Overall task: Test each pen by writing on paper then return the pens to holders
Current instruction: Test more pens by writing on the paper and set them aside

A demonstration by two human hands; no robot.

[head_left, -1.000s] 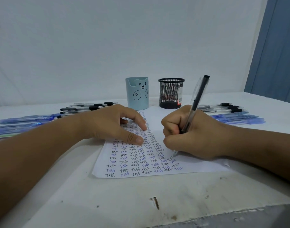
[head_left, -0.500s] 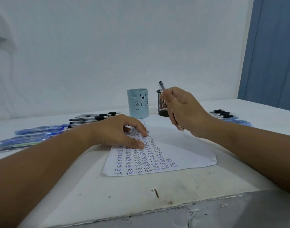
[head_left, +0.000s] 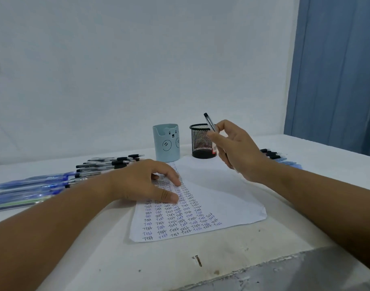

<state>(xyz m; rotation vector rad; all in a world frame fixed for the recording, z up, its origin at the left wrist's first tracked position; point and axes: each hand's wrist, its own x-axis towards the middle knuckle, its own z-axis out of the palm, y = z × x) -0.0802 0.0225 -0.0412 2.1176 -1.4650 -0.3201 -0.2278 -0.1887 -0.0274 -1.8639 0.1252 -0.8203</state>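
A white sheet of paper [head_left: 226, 198] covered in rows of the word "Test" lies on the table. My left hand [head_left: 144, 181] rests flat on its upper left part, fingers spread. My right hand [head_left: 238, 150] is raised above the paper and pinches a clear black-capped pen [head_left: 209, 122], which tilts up to the left in front of the black mesh holder [head_left: 198, 141]. A light blue bear-face holder [head_left: 166, 141] stands just left of the mesh one.
Several black and blue pens [head_left: 64, 179] lie in a row on the left of the white table [head_left: 108, 257]. More pens [head_left: 274, 156] lie behind my right wrist. A blue curtain [head_left: 337, 76] hangs at the right. The table's worn front edge runs along the bottom.
My right hand stopped writing, lifted the pen off the paper and carried it up toward the mesh holder. My left hand stayed on the paper.
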